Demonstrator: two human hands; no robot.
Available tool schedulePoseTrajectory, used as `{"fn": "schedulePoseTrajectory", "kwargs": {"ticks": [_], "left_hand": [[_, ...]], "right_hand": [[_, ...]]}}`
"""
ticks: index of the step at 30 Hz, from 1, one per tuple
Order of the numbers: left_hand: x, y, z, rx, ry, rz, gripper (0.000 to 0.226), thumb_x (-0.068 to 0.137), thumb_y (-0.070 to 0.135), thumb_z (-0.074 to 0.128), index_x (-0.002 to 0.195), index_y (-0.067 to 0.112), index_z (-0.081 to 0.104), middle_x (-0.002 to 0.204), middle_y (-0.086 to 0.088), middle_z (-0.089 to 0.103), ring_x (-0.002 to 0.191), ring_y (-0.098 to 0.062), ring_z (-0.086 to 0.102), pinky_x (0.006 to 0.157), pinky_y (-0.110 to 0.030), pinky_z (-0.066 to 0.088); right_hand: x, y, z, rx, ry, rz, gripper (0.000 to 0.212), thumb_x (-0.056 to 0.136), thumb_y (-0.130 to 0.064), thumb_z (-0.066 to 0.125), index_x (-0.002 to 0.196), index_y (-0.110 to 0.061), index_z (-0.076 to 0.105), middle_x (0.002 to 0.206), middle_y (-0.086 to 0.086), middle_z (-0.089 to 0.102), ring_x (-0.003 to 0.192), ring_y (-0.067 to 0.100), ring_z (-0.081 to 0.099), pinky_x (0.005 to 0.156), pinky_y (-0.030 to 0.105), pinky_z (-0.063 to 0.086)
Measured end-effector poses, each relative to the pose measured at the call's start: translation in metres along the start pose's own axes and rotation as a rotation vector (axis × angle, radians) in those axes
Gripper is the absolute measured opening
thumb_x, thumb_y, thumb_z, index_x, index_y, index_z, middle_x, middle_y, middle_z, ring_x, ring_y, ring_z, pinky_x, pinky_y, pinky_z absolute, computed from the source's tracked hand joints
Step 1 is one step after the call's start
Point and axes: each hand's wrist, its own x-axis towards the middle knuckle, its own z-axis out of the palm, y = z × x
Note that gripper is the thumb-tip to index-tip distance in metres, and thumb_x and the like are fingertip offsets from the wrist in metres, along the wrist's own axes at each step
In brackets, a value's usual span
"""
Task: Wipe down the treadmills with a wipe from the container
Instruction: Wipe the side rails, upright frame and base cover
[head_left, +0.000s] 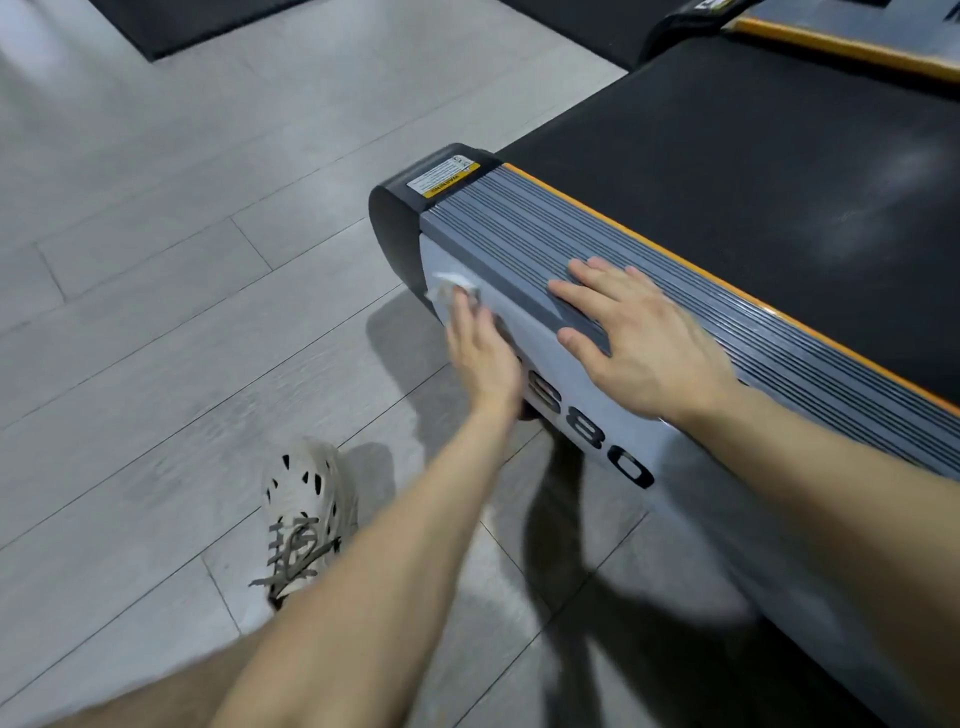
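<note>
A treadmill (649, 249) runs from the centre to the right, with a black belt, an orange strip, a ribbed grey side rail and a light grey side panel with black digits. My left hand (483, 353) presses a crumpled white wipe (453, 291) against the side panel, close to the black end cap (400, 213). My right hand (639, 332) lies flat, fingers spread, on the ribbed side rail and holds nothing. The wipe container is not in view.
Grey plank flooring (182, 260) stretches to the left. My white shoe (304, 514) stands on it near the treadmill's side. A second treadmill (831, 36) lies at the top right, and a black mat (197, 21) at the top left.
</note>
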Motion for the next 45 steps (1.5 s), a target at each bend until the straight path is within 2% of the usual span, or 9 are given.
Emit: {"fn": "schedulePoseTrajectory", "kwargs": {"ticks": [5,11,15,18,23,30,34,39,45], "left_hand": [[0.083,0.027,-0.036,-0.024,0.050,-0.152,0.069,0.104,0.077,0.030,0.147,0.033,0.062,0.140,0.008,0.064,0.128,-0.012,0.056,0.119,-0.041,0.038],[-0.052,-0.045,0.014,-0.312,-0.023,-0.324,0.088,0.083,0.085,0.049,0.158,0.039,0.051,0.154,0.012,0.061,0.142,-0.011,0.056,0.123,-0.044,0.041],[-0.136,-0.024,0.024,-0.353,-0.168,-0.372,0.059,0.110,0.062,0.037,0.163,0.036,0.044,0.157,0.016,0.053,0.139,-0.007,0.052,0.114,-0.025,0.043],[-0.064,-0.028,0.002,-0.248,-0.098,-0.292,0.066,0.105,0.074,0.038,0.150,0.032,0.061,0.148,0.006,0.066,0.135,-0.019,0.062,0.122,-0.046,0.044],[0.024,-0.033,-0.015,-0.232,0.047,-0.278,0.077,0.096,0.081,0.040,0.155,0.034,0.055,0.155,0.006,0.060,0.144,-0.016,0.054,0.127,-0.048,0.037],[-0.175,-0.019,0.025,-0.373,-0.196,-0.514,0.050,0.112,0.054,0.040,0.152,0.028,0.056,0.145,0.007,0.065,0.144,-0.018,0.054,0.124,-0.036,0.040],[-0.211,-0.007,0.029,-0.326,-0.292,-0.408,0.050,0.117,0.041,0.036,0.166,0.033,0.036,0.154,0.015,0.052,0.150,-0.013,0.044,0.126,-0.036,0.034],[-0.108,-0.029,0.007,-0.099,-0.239,-0.214,0.083,0.090,0.090,0.037,0.163,0.049,0.038,0.169,0.012,0.041,0.154,-0.017,0.041,0.130,-0.055,0.029],[-0.174,0.005,0.029,-0.016,-0.268,-0.102,0.069,0.093,0.058,0.039,0.161,0.049,0.036,0.173,0.006,0.036,0.158,-0.019,0.035,0.129,-0.054,0.031]], "right_hand": [[0.001,-0.001,0.001,-0.010,-0.009,-0.004,0.057,0.109,-0.047,0.049,0.163,-0.033,0.039,0.173,-0.005,0.031,0.162,0.014,0.019,0.134,0.039,0.013],[0.001,-0.002,-0.002,0.001,-0.012,0.001,0.056,0.108,-0.047,0.049,0.162,-0.036,0.040,0.173,-0.004,0.031,0.162,0.015,0.019,0.134,0.041,0.014],[-0.001,-0.004,-0.004,0.000,-0.017,0.010,0.056,0.108,-0.048,0.047,0.163,-0.036,0.039,0.173,-0.005,0.030,0.163,0.014,0.018,0.134,0.039,0.013],[0.000,-0.004,-0.006,0.008,-0.021,0.017,0.056,0.108,-0.048,0.048,0.163,-0.035,0.040,0.173,-0.005,0.030,0.162,0.013,0.018,0.134,0.038,0.012],[0.002,-0.007,-0.006,0.003,-0.045,0.017,0.056,0.109,-0.049,0.047,0.163,-0.036,0.039,0.174,-0.006,0.029,0.163,0.013,0.017,0.134,0.039,0.012],[0.001,-0.010,-0.012,0.023,-0.057,0.048,0.057,0.107,-0.049,0.049,0.162,-0.037,0.040,0.174,-0.006,0.028,0.163,0.014,0.017,0.132,0.035,0.010],[-0.018,-0.004,-0.021,0.055,-0.161,0.051,0.063,0.108,-0.058,0.038,0.165,-0.033,0.034,0.176,-0.002,0.021,0.164,0.019,0.010,0.134,0.044,0.013],[-0.128,0.028,-0.062,-0.092,-0.074,-0.007,0.059,0.107,-0.047,0.046,0.157,-0.016,0.046,0.170,0.007,0.035,0.161,0.024,0.023,0.133,0.045,0.017],[-0.174,0.053,-0.064,-0.001,-0.047,0.068,0.059,0.106,-0.055,0.048,0.159,-0.029,0.046,0.171,-0.005,0.035,0.161,0.012,0.023,0.132,0.034,0.017]]}}
